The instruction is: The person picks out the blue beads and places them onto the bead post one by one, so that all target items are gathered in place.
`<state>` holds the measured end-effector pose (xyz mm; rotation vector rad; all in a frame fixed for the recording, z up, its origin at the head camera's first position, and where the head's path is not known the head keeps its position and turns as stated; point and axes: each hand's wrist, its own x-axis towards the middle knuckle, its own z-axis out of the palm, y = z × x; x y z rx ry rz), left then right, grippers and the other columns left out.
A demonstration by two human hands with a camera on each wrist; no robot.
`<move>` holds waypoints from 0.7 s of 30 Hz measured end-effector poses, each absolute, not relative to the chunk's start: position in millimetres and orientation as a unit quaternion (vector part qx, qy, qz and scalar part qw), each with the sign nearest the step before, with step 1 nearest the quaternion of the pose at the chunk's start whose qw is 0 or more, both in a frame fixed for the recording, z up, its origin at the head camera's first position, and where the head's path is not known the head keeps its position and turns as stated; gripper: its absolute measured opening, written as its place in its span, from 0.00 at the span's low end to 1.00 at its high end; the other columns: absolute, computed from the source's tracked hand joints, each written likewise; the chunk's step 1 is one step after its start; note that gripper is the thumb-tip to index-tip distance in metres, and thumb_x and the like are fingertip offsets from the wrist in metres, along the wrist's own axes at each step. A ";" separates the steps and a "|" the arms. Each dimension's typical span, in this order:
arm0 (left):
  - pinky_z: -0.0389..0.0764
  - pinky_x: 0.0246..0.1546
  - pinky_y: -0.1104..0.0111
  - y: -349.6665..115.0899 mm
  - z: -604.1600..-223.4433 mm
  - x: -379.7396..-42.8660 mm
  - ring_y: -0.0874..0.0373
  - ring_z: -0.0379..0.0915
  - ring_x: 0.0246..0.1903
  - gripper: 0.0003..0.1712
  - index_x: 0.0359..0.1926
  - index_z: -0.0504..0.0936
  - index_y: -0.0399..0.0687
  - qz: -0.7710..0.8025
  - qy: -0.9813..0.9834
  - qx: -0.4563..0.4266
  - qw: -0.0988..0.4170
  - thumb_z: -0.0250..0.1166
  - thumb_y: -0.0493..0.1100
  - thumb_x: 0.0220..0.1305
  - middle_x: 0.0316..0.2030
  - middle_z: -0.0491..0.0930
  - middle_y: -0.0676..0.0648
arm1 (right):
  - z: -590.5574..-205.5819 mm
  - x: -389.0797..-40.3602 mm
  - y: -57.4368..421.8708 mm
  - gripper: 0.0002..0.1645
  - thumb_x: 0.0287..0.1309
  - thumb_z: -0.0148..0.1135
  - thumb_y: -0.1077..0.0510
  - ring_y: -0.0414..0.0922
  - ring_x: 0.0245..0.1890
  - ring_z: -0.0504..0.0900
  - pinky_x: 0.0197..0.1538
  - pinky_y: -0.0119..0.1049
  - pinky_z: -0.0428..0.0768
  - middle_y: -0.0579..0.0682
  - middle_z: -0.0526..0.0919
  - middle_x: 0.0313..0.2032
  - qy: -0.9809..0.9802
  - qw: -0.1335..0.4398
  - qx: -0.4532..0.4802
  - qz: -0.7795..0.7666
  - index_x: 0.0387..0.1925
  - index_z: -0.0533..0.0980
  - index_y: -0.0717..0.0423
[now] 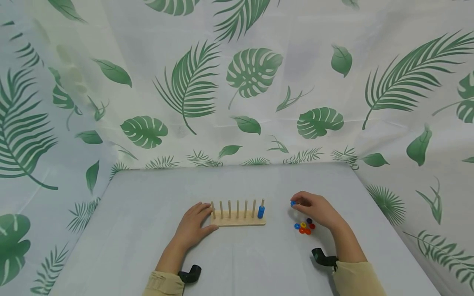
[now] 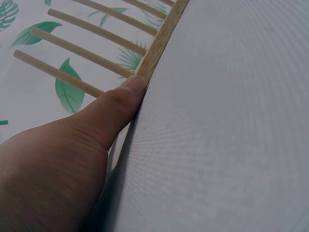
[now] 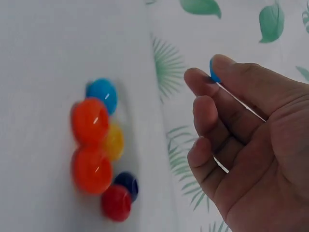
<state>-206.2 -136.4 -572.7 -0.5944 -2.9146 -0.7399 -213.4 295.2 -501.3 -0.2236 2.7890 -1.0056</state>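
Observation:
A wooden peg rack [image 1: 237, 224] with a row of upright pegs stands on the table; blue beads [image 1: 261, 212] are stacked on its rightmost peg. My left hand [image 1: 190, 227] holds the rack's left end, thumb at the front edge of the base and fingers toward the back. The thumb lies against the wooden base [image 2: 157, 48] in the left wrist view. To the right of the rack, my right hand [image 1: 315, 209] pinches one blue bead [image 3: 214, 70] between thumb and index finger, above the table.
Below my right hand lie loose beads in a cluster: a blue bead [image 1: 297, 226], a yellow bead [image 1: 303, 225], a dark blue bead [image 1: 309, 220], a red bead [image 1: 312, 226] and two orange beads [image 3: 91, 170]. Leaf-printed cloth [image 1: 207, 135] hangs behind the white table [image 1: 148, 193].

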 end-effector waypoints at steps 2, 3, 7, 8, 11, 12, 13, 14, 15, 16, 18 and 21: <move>0.61 0.73 0.48 -136.4 -572.6 -206.4 0.46 0.57 0.73 0.39 0.67 0.74 0.53 -0.241 -0.950 -0.194 0.038 0.68 0.64 0.59 0.68 0.70 0.50 | -495.0 -212.2 289.2 0.15 0.64 0.64 0.45 0.43 0.45 0.81 0.49 0.41 0.85 0.41 0.85 0.43 0.933 0.080 -0.081 -0.340 0.49 0.79 0.43; 0.61 0.73 0.48 -136.4 -572.6 -206.4 0.46 0.57 0.73 0.39 0.67 0.74 0.53 -0.241 -0.950 -0.194 0.037 0.68 0.64 0.59 0.68 0.70 0.50 | -492.1 -211.7 286.4 0.15 0.64 0.64 0.45 0.44 0.45 0.81 0.50 0.43 0.85 0.42 0.85 0.43 0.932 0.079 -0.087 -0.342 0.50 0.79 0.44; 0.61 0.74 0.48 -136.8 -572.6 -206.4 0.46 0.57 0.73 0.39 0.67 0.74 0.53 -0.242 -0.950 -0.194 0.037 0.68 0.64 0.58 0.68 0.70 0.50 | -483.7 -209.7 275.4 0.15 0.65 0.64 0.45 0.43 0.44 0.82 0.51 0.45 0.85 0.42 0.85 0.42 0.928 0.071 -0.103 -0.350 0.49 0.79 0.43; 0.61 0.74 0.48 -136.8 -572.6 -206.5 0.46 0.57 0.73 0.39 0.67 0.74 0.53 -0.241 -0.950 -0.194 0.037 0.68 0.64 0.59 0.68 0.70 0.50 | -482.4 -209.4 273.0 0.14 0.65 0.64 0.45 0.43 0.44 0.82 0.51 0.44 0.85 0.42 0.85 0.42 0.927 0.067 -0.110 -0.353 0.49 0.79 0.43; 0.61 0.73 0.48 -137.0 -572.6 -206.6 0.46 0.57 0.73 0.39 0.67 0.74 0.53 -0.242 -0.950 -0.195 0.038 0.68 0.64 0.58 0.68 0.70 0.50 | -479.5 -209.0 265.8 0.14 0.65 0.64 0.45 0.42 0.43 0.82 0.51 0.44 0.85 0.41 0.85 0.41 0.924 0.056 -0.128 -0.357 0.49 0.80 0.42; 0.61 0.73 0.48 -137.0 -572.6 -206.6 0.46 0.57 0.73 0.39 0.67 0.74 0.53 -0.242 -0.950 -0.195 0.038 0.68 0.64 0.59 0.68 0.70 0.50 | -478.9 -209.3 263.5 0.13 0.65 0.64 0.45 0.41 0.43 0.82 0.51 0.43 0.85 0.40 0.85 0.41 0.923 0.053 -0.130 -0.359 0.48 0.80 0.42; 0.61 0.73 0.48 -137.0 -572.6 -206.5 0.46 0.57 0.73 0.39 0.67 0.74 0.53 -0.243 -0.950 -0.195 0.038 0.68 0.64 0.59 0.68 0.70 0.50 | -478.3 -209.6 261.1 0.13 0.65 0.63 0.45 0.41 0.43 0.82 0.51 0.43 0.85 0.40 0.85 0.41 0.921 0.052 -0.135 -0.361 0.48 0.80 0.41; 0.61 0.73 0.48 -137.0 -572.6 -206.5 0.46 0.57 0.73 0.39 0.67 0.74 0.53 -0.243 -0.950 -0.195 0.038 0.68 0.64 0.59 0.68 0.70 0.50 | -477.6 -209.8 258.7 0.13 0.65 0.63 0.45 0.41 0.43 0.82 0.51 0.42 0.85 0.40 0.85 0.41 0.920 0.050 -0.140 -0.362 0.48 0.80 0.41; 0.61 0.73 0.48 -137.0 -572.6 -206.4 0.46 0.57 0.73 0.39 0.67 0.74 0.53 -0.243 -0.949 -0.195 0.037 0.68 0.64 0.59 0.68 0.70 0.50 | -476.8 -210.1 256.2 0.13 0.65 0.63 0.45 0.40 0.43 0.82 0.51 0.41 0.85 0.39 0.85 0.40 0.919 0.049 -0.143 -0.364 0.48 0.80 0.41; 0.61 0.73 0.48 -137.1 -572.6 -206.3 0.46 0.57 0.73 0.39 0.67 0.74 0.53 -0.244 -0.949 -0.194 0.037 0.68 0.64 0.59 0.68 0.70 0.50 | -475.8 -210.5 253.8 0.13 0.65 0.63 0.44 0.40 0.43 0.81 0.51 0.40 0.84 0.39 0.84 0.40 0.918 0.047 -0.145 -0.365 0.48 0.79 0.40; 0.61 0.74 0.48 -137.0 -572.5 -206.3 0.46 0.56 0.73 0.39 0.67 0.74 0.53 -0.243 -0.950 -0.194 0.037 0.68 0.64 0.59 0.68 0.70 0.50 | -474.0 -211.5 248.9 0.13 0.65 0.63 0.44 0.40 0.42 0.81 0.50 0.38 0.83 0.38 0.84 0.39 0.916 0.044 -0.150 -0.368 0.48 0.79 0.40; 0.61 0.74 0.48 -136.9 -572.5 -206.5 0.46 0.57 0.73 0.39 0.67 0.74 0.53 -0.242 -0.950 -0.193 0.037 0.68 0.64 0.59 0.68 0.70 0.50 | -469.6 -212.1 241.7 0.14 0.65 0.63 0.44 0.40 0.41 0.80 0.48 0.35 0.83 0.38 0.84 0.38 0.913 0.040 -0.162 -0.372 0.49 0.79 0.41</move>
